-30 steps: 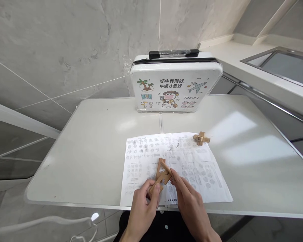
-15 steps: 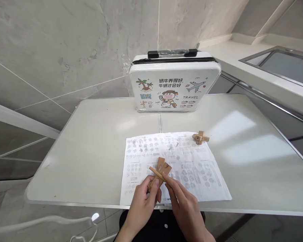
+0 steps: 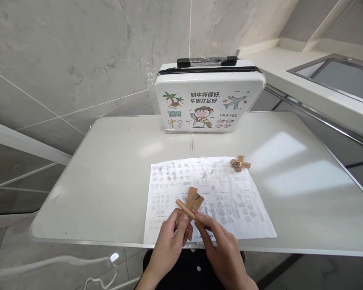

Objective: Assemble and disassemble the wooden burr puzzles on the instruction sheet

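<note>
Several flat wooden puzzle pieces point(image 3: 197, 200) cross one another above the printed sheet. My left hand point(image 3: 170, 239) pinches their lower ends, its thumb on top. One wider piece bears a dark handwritten mark near its upper end. A slim wooden puzzle strip point(image 3: 184, 208) lies slantwise across the others. The fingers of my right hand point(image 3: 219, 239) are closed on the lower right end of that strip. Where the pieces meet is partly hidden by my fingers. A small cross-shaped wooden puzzle point(image 3: 240, 164), marked on one face, sits at the sheet's upper right corner.
Beneath the hands, a creased printed paper sheet point(image 3: 254, 225) with many small diagrams lies on the white folding table point(image 3: 93, 181). A plastic-wrapped white case point(image 3: 181, 86) with cartoon prints stands at the back against the tiled wall. To the right runs a counter point(image 3: 269, 60).
My right fingers have shifted their grip on the slim strip, and its upper end has moved slightly left. The other pieces have barely moved.
</note>
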